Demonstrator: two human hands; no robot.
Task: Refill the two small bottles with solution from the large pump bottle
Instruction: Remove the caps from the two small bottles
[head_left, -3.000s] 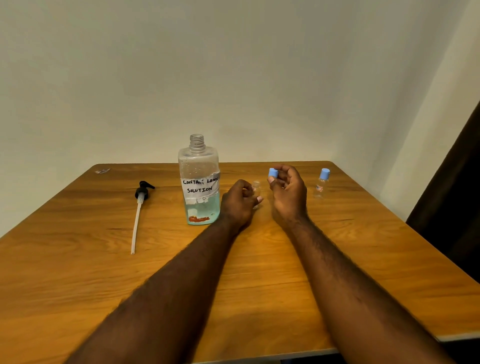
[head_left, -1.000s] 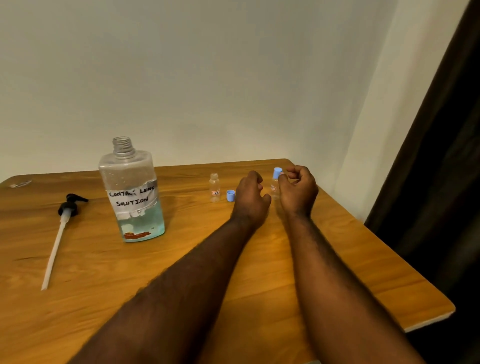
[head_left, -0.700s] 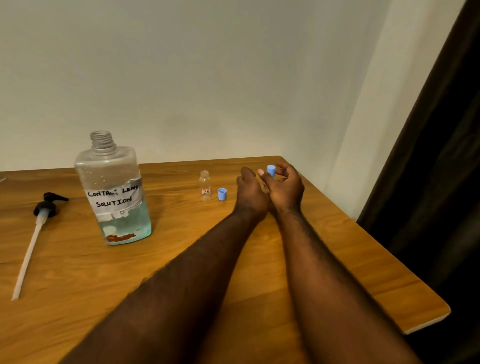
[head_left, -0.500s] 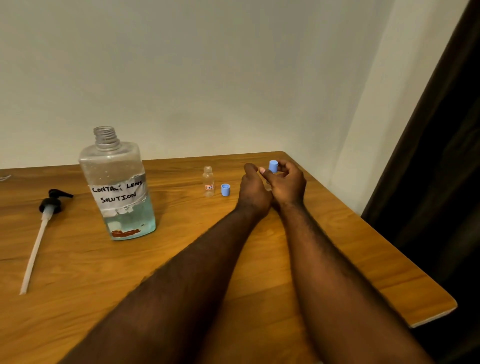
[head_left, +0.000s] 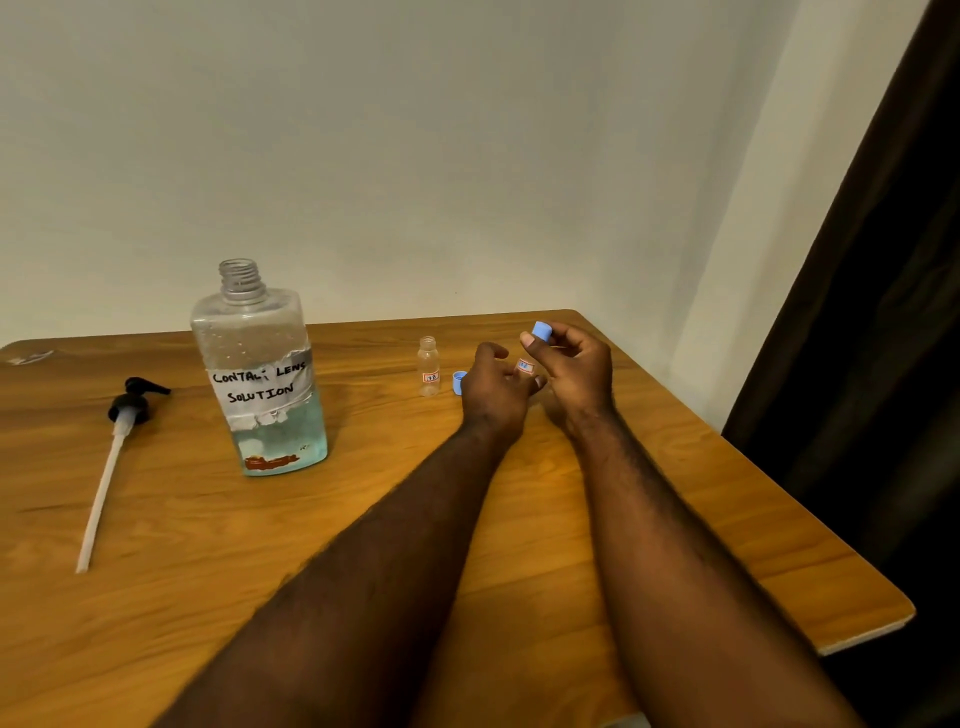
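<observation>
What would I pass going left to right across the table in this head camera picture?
Pump head with tube → large solution bottle → open small bottle → loose blue cap → left hand → right hand holding a blue cap.

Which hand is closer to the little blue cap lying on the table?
Left. The left hand sits right beside the small blue plastic cap, partly covering it; the right hand is farther right, holding another blue cap.
</observation>
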